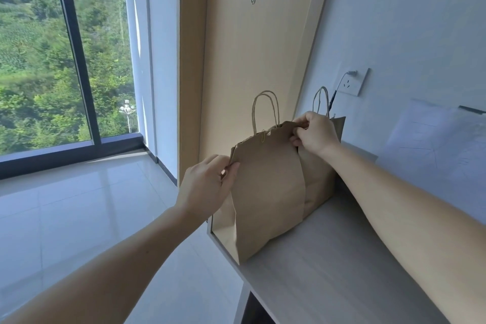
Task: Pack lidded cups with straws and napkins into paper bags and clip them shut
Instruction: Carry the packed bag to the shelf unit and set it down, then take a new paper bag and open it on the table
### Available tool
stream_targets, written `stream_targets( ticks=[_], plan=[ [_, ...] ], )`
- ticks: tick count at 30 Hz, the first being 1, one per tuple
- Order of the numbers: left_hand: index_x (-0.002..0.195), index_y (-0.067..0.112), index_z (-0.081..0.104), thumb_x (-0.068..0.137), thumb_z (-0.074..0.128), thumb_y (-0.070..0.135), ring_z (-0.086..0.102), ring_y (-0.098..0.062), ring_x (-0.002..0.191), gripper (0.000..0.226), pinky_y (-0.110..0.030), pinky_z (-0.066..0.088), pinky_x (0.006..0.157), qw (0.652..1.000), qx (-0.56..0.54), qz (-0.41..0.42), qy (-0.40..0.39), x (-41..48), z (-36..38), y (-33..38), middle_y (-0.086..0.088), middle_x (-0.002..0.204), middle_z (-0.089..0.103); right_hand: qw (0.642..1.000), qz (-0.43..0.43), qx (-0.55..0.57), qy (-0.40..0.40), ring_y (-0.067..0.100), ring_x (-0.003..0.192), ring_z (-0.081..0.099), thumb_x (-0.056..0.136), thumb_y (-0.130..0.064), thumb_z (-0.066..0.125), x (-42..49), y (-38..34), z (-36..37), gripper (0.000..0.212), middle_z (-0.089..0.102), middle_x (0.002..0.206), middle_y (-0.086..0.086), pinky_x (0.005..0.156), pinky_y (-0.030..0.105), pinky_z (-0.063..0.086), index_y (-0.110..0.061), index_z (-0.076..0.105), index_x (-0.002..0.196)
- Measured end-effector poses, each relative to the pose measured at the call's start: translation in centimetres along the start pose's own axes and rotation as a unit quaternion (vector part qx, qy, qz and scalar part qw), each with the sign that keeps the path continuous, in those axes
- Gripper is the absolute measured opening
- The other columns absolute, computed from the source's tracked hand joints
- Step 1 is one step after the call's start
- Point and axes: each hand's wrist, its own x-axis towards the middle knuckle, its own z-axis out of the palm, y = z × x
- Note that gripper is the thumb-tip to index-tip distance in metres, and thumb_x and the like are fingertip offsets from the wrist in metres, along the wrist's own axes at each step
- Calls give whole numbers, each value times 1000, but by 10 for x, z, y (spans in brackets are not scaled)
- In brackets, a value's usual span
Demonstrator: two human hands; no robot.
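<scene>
I noted the left hand (pixel 207 184) and right hand (pixel 315 134) each pinching the brown handled paper bag (pixel 268 192) at its rim. It stood at the corner of the pale desk (pixel 328 258), where a tug could topple it.

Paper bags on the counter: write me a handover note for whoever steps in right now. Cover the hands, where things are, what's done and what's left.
Left hand: pinches the front bag's top left corner.
Right hand: pinches its top right edge.
Front bag: stands upright at the counter's left end, with its mouth pressed flat.
Second bag: stands right behind it.
Done: one paper clip sits on the front bag's top edge, by the handles.
Left: possibly more clips. The second bag's top is hidden, so check it. No cups, straws or napkins are in view.
</scene>
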Motion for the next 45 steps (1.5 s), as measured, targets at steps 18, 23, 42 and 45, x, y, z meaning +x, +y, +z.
stream_targets(
  ticks=[18,23,42,45],
  plan=[
    [149,17,31,72,71,44,-4,-34,151,91,-54,-16,115,905,344,215,-123,10,36,122,-10,162,16,957,-31,-277,-84,24,139,36,91,-42,62,-138,3,-120,78,24,159,4,108,38,34,-18,22,154],
    [145,22,32,81,59,55,-4,-32,149,77,-57,2,117,933,231,211,-177,-20,63,234,-7,159,17,948,14,-311,-65,23,140,35,90,-46,63,-230,21,-219,78,24,159,1,107,37,34,-21,24,153],
    [153,25,23,87,48,63,-2,-28,150,80,-54,8,119,814,41,434,-382,-242,140,697,-5,162,12,867,357,-341,59,26,137,37,91,-47,61,-637,150,-548,71,29,155,5,107,38,38,-19,33,150],
    [153,24,24,88,48,62,1,-28,150,79,-54,10,119,801,35,443,-401,-270,166,733,-5,162,14,857,392,-326,71,26,136,40,92,-46,60,-664,182,-572,68,34,154,6,102,34,37,-17,37,149]
  ],
)
